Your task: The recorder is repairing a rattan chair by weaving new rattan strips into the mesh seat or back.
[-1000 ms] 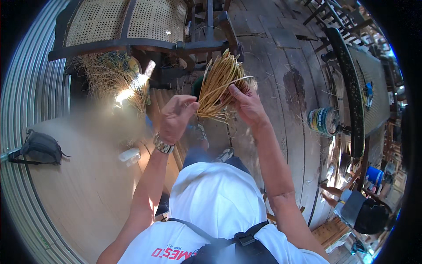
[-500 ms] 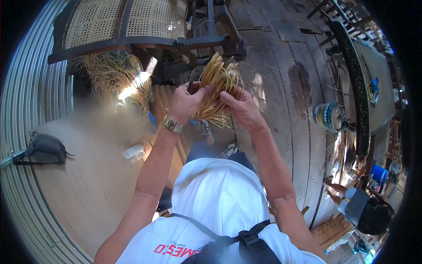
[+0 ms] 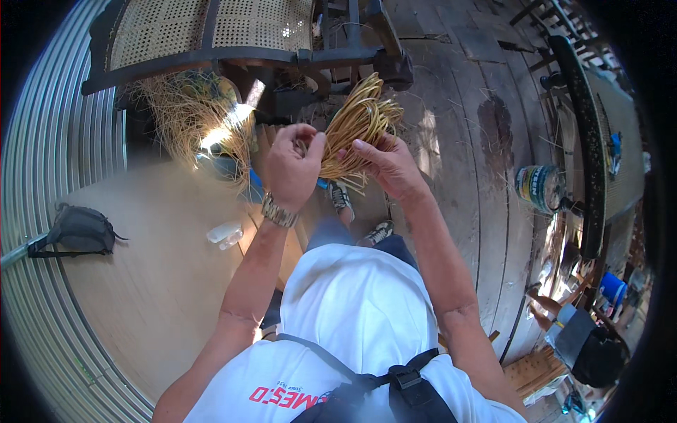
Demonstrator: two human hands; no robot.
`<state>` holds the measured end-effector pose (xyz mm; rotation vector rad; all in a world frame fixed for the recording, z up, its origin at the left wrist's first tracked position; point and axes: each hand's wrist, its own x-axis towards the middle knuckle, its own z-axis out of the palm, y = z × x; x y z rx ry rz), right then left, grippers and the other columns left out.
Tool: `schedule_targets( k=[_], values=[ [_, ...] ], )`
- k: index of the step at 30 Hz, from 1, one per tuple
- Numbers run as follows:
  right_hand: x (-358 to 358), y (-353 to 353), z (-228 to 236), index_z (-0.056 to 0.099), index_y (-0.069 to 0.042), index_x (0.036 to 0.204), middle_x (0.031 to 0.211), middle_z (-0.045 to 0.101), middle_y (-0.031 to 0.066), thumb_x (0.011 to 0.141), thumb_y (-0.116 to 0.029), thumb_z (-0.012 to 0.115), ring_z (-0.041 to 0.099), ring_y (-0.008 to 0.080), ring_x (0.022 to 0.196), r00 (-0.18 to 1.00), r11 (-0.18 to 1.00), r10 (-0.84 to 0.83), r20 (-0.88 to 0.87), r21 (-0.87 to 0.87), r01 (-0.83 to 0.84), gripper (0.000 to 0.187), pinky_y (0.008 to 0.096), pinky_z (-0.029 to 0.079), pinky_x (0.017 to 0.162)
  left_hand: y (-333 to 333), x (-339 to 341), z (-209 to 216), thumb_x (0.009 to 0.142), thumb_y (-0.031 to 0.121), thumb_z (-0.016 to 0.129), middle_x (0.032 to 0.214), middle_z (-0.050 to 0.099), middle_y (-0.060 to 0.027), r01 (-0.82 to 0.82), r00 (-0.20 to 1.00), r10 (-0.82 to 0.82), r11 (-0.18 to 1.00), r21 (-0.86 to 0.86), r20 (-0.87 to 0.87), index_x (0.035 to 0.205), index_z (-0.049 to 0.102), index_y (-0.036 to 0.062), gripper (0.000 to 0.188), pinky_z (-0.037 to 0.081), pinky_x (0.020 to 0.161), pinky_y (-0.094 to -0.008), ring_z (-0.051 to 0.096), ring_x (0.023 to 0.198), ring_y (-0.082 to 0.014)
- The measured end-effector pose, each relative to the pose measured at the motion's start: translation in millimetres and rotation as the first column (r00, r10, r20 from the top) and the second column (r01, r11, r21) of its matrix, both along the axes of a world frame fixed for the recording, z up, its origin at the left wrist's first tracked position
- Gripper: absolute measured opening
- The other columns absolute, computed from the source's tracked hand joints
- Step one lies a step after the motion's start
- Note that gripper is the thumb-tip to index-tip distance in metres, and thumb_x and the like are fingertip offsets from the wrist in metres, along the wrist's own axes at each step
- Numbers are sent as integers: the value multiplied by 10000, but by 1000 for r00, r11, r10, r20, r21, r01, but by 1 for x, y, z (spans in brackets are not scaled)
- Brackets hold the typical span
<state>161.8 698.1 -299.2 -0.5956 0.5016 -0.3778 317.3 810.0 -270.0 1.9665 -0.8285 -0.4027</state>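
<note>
A looped bundle of golden-yellow rattan strands [image 3: 358,125] is held out in front of me at chest height. My right hand [image 3: 389,166] grips its lower right side, thumb on top. Just left of the bundle, my left hand [image 3: 293,168] is closed, its fingers curled toward the thumb. Whatever those left fingers hold, if anything, is too small and shaded to make out. Loose strand ends hang below the bundle between the two hands.
Ahead stands a dark wooden seat with cane webbing [image 3: 261,25]. A heap of loose fibres [image 3: 187,120] lies beneath it. On the left are a plywood sheet [image 3: 155,275], plastic bottle [image 3: 226,233] and grey bag [image 3: 79,229]. A can [image 3: 539,187] and another caned frame [image 3: 582,141] stand right; a person [image 3: 575,331] sits beyond.
My left hand has come away from the strands, with its back now turned up and its fingers curled. The bundle stays in my right hand and its loops show more openly.
</note>
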Motion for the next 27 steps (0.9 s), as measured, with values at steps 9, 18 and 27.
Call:
schedule_targets(
  k=[9, 18, 27],
  values=[
    [13, -1, -9, 642, 29, 1188, 1086, 713, 111, 954, -86, 677, 702, 199, 1001, 995, 998, 65, 70, -30, -63, 263, 359, 583, 915, 9, 3, -7, 891, 203, 747, 791, 648, 50, 49, 985, -48, 999, 5, -164, 970, 735, 77, 149, 398, 536, -228, 478, 599, -28],
    [9, 11, -16, 634, -8, 1223, 1149, 688, 58, 981, -92, 640, 654, 148, 1058, 987, 976, 157, -18, -148, -158, 256, 330, 525, 981, 6, 30, -4, 901, 192, 722, 876, 675, -1, 151, 985, -144, 986, 72, -90, 1017, 744, 78, 164, 456, 600, -258, 561, 647, -86],
    [6, 22, -23, 641, -18, 1217, 1145, 679, 44, 987, -72, 621, 634, 136, 1068, 978, 956, 204, -41, -209, -208, 237, 311, 509, 989, 14, 31, -11, 921, 169, 728, 911, 634, 8, 344, 935, -352, 929, 138, 42, 1048, 730, 60, 168, 451, 637, -242, 538, 715, -67]
  ],
)
